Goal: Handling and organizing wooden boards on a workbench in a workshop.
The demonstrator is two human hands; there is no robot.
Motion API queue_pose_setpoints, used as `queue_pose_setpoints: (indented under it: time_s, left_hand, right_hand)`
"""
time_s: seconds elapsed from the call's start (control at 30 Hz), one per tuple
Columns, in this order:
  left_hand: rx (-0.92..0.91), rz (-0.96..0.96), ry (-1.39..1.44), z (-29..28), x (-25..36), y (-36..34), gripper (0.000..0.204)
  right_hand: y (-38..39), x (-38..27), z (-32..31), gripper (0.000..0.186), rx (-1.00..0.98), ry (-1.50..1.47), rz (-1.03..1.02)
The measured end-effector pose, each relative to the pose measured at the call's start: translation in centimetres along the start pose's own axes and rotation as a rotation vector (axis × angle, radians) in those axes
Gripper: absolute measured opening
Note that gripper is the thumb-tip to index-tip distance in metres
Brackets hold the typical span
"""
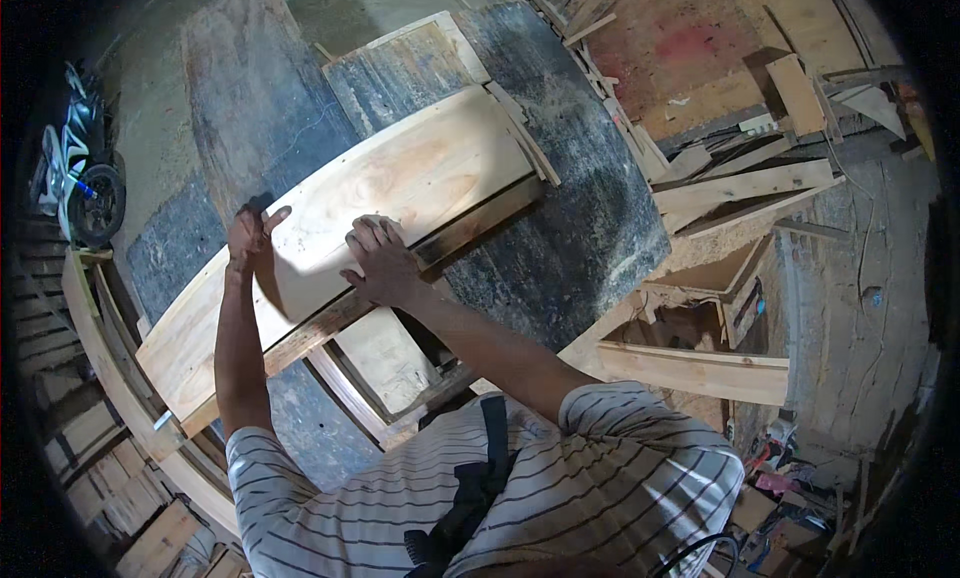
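Observation:
A long pale wooden panel point(440, 158) with a curved far edge lies slantwise in front of me, shaped like a box or drawer front with a thick near side. At its far edge, my left hand point(252, 240) is closed round the rim, its thumb over the top face. My right hand point(385, 268) rests on the panel near its closer edge, fingers spread and thumb out to the side. A small pale patch shows at the right fingertips; whether it is an object or light, I cannot make out. Both hands touch the panel.
Dark, worn boards point(560, 178) form the work surface beneath the panel. To the right are loose planks point(745, 188) and an open wooden box frame point(690, 368). A curved wooden frame point(110, 348) stands at left, with a motorcycle point(85, 178) beyond it.

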State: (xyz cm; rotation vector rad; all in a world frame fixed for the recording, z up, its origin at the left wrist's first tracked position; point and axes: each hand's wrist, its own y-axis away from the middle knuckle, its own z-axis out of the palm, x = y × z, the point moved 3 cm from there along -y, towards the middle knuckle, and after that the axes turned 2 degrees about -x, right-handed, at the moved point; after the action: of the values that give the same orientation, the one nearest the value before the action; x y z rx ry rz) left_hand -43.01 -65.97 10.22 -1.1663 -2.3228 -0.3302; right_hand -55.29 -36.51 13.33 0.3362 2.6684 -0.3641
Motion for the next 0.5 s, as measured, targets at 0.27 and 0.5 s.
queue_pose_setpoints:
  time_s: [0.27,0.5]
  left_hand:
    - [0.211,-0.142,-0.248,-7.9,-1.8,-4.2,0.068]
    - [0.582,-0.041,-0.668,-17.8,10.7,1.6,0.067]
  right_hand:
    - [0.9,0.8,2.2,0.064,-0.122,-0.029,0.032]
    - [1.6,0.2,2.2,0.043,0.281,-0.124,-0.158]
